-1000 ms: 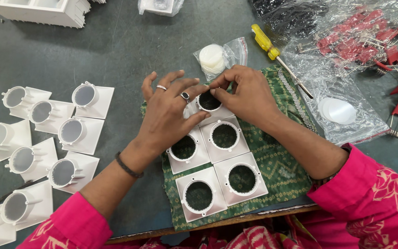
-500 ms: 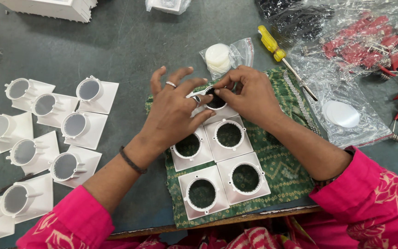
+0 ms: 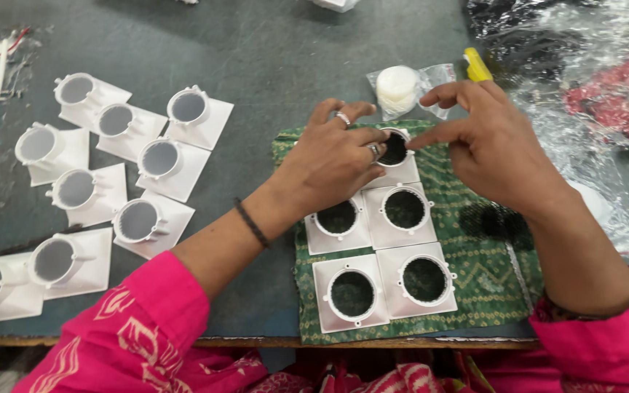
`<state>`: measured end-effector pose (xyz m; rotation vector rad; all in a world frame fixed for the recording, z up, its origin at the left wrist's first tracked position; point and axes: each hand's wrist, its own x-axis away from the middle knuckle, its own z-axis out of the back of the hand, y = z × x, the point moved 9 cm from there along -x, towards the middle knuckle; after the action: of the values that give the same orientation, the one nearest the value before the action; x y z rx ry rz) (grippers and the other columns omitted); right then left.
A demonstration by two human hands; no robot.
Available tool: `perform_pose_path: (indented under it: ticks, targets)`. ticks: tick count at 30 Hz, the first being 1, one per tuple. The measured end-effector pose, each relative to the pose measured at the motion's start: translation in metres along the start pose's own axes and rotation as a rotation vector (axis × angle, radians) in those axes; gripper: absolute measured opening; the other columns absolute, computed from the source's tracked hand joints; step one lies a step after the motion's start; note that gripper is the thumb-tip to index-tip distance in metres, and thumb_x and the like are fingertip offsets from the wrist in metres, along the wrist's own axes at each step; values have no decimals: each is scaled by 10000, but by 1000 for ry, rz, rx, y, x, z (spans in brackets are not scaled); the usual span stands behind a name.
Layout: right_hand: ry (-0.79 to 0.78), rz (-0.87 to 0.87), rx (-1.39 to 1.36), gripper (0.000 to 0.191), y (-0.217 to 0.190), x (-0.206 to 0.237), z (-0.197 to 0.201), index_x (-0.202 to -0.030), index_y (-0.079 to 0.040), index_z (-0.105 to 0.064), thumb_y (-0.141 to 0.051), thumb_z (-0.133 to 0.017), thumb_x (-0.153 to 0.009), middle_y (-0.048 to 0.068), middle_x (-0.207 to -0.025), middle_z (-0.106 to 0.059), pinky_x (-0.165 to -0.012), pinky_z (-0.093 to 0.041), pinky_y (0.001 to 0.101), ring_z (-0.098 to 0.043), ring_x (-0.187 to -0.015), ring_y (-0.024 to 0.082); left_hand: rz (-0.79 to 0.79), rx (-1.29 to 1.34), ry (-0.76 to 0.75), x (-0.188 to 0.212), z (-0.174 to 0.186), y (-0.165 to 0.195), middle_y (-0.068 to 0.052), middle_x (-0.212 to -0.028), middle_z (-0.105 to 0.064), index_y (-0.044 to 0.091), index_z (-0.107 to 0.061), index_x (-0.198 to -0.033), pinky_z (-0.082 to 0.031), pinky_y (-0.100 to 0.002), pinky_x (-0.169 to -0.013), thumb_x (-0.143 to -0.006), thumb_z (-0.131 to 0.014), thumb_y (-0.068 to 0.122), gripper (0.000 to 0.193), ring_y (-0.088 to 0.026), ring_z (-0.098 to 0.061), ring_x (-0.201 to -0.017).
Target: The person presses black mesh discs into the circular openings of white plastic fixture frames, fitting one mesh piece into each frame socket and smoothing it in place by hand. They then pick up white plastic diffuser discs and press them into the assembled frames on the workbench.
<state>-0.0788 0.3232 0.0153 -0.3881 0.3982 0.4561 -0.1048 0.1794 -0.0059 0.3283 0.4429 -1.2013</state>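
Dark grey table [image 3: 271, 51] fills the head view, its wooden front edge at the bottom. We note a green patterned cloth [image 3: 489, 269] laid near that edge, carrying white square plastic plates with round openings: four lie flat in a two-by-two block [image 3: 380, 258], edges touching. A fifth plate [image 3: 398, 164] sits at the far end of the block, and both hands work on its ring.

Left hand [image 3: 333, 160] rests over the fifth plate's near-left side; its fingers [image 3: 362, 137] are spread loosely, curved onto the ring, with rings worn on two of them. Right hand [image 3: 493, 142] comes in from the right; thumb and forefinger are pressed together at the ring's right rim. We cannot tell whether anything small is pinched there.

Just beyond the hands lie a clear bag with a white disc [image 3: 398, 87] and a yellow tool handle [image 3: 477, 65]. Left of the cloth, well apart, white plates with raised collars [image 3: 111, 175] lie in rows. Crumpled clear plastic bags [image 3: 591, 87] occupy the right side.
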Motion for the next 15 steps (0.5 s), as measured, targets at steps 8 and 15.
perform_pose_path:
  ticks: [8, 15]
  targets:
    - [-115, 38, 128, 517, -13, -4, -11, -1006, -263, -824, 81, -588, -700, 58, -1344, -638, -1043, -461, 450, -552, -1238, 328, 44, 56, 7, 1, -5, -6, -15, -1184, -748, 90, -804, -942, -339, -513, -1066, -838, -804, 315, 248, -316, -540, -1292]
    - [-99, 33, 54, 512, -8, -2, -14, -1024, -238, -816, 101, -588, -715, 15, -1282, -668, -987, -498, 422, -600, -1157, 290, 247, 539, 254, 10, 25, -52, -70, -1305, -716, 94, -713, -1176, -460, -430, -1123, -872, -787, 188, 327, -295, -643, -1261]
